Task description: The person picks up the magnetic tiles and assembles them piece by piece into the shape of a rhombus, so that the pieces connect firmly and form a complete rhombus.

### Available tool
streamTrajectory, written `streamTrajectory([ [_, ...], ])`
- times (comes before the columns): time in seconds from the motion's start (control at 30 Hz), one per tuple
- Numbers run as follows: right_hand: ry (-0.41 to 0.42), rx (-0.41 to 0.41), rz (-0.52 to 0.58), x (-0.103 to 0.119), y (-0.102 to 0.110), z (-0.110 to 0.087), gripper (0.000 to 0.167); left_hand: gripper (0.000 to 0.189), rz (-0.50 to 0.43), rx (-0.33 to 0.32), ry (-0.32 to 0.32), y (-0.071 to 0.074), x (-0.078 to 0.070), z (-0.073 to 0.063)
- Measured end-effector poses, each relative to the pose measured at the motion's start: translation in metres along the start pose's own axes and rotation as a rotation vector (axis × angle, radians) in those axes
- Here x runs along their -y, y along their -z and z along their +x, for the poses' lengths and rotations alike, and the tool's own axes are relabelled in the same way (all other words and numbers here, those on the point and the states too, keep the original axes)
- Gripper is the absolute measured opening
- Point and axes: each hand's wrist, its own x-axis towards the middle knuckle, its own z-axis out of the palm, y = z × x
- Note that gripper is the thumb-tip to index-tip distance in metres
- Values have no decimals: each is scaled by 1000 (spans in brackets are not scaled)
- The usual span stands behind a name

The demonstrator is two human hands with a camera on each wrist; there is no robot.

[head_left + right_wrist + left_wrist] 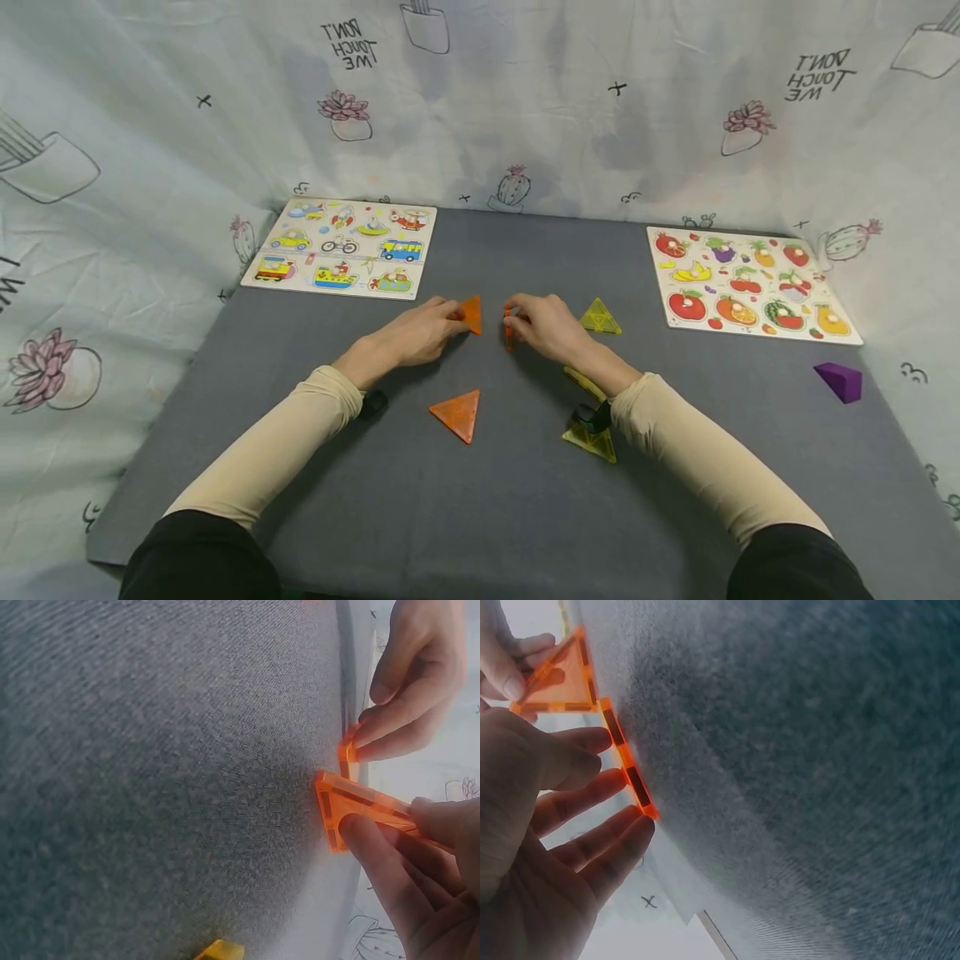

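My left hand (420,333) holds a translucent orange triangular tile (472,315) with its fingertips, just above or on the grey tabletop. In the left wrist view this tile's edge (628,759) stands against the fingertips. My right hand (551,325) pinches a second orange triangular tile (336,817) between thumb and fingers. Seen from the head, that second tile is nearly edge-on, with a small gap between the two. A third orange triangular tile (457,415) lies flat nearer the body.
One yellow triangular tile (599,317) lies right of my right hand; other yellow tiles (592,442) are partly hidden under the right wrist. A vehicle puzzle board (352,287) is at back left, a fruit puzzle board (757,332) at back right. A purple block (842,382) sits near the right edge.
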Motion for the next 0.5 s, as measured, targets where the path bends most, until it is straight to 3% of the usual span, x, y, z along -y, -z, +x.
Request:
streamTrajectory([
  [0.5, -60, 39, 102, 7, -6, 9, 28, 32, 7, 3, -29, 1, -7, -1],
])
